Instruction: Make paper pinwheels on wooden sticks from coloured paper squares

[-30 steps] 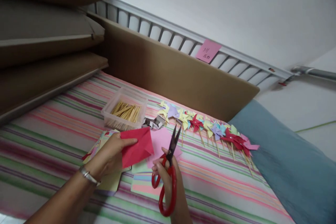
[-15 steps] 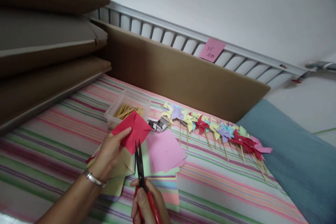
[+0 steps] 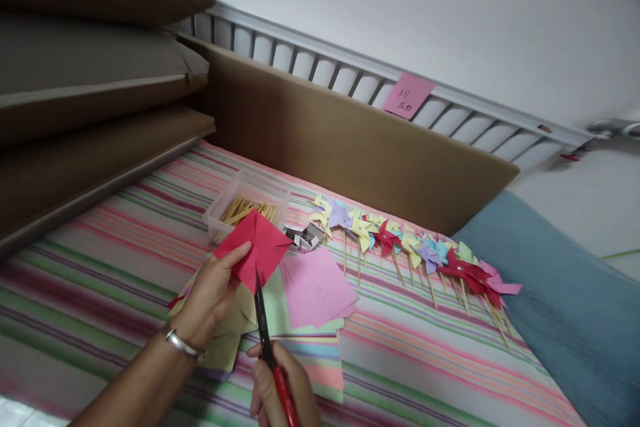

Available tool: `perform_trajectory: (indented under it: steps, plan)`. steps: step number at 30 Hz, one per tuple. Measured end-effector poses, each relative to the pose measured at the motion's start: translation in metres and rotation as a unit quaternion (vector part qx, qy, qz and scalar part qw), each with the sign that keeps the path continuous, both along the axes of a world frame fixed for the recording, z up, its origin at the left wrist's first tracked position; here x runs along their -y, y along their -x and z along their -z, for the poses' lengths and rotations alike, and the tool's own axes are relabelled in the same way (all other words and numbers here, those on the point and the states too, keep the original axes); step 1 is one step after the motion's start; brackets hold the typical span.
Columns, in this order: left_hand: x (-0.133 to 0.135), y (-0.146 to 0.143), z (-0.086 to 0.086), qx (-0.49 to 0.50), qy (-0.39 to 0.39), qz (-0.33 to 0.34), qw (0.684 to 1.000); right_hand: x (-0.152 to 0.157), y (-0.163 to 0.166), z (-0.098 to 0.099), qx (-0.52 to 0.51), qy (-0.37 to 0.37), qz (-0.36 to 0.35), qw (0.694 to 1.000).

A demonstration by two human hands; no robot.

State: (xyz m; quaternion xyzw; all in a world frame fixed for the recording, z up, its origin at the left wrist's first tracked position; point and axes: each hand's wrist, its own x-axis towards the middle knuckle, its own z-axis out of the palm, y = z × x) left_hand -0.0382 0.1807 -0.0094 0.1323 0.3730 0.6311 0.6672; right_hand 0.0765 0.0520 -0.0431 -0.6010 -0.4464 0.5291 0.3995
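Note:
Between its thumb and fingers, my left hand (image 3: 213, 293) pinches a red paper square (image 3: 265, 243) by its left side. Slits run in from the corners of the square. My right hand (image 3: 285, 380) grips scissors (image 3: 265, 333) with red handles and dark blades. The blades are together, and their tips meet the square's bottom corner. Below lie a stack of pink paper squares (image 3: 320, 290) and yellow paper sheets (image 3: 225, 347). A clear plastic box (image 3: 215, 213) of thin wooden sticks (image 3: 243, 209) stands just behind the red square.
A row of finished paper pinwheels (image 3: 385, 240) on sticks lies along the back right. Beside the plastic box is a small open carton (image 3: 307, 237). A brown board (image 3: 350, 153) stands behind, before a white radiator (image 3: 330, 73). Stacked cushions (image 3: 100, 60) rise at left.
The scissors' blades have closed at the red square's bottom corner, and the handles have come together. My left hand holds the square in nearly the same place.

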Motion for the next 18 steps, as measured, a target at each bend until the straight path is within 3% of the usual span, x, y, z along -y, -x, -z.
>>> perform_trajectory:
  steps: [9,18]
  plan:
    - [0.003,-0.01,-0.001,0.034,0.052,0.006,0.998,-0.009,-0.008,0.009,-0.006,0.012,-0.011,1.0]
    - [0.006,-0.013,-0.003,0.062,0.036,-0.007,0.997,-0.01,-0.003,0.005,-0.027,0.016,0.02,0.999]
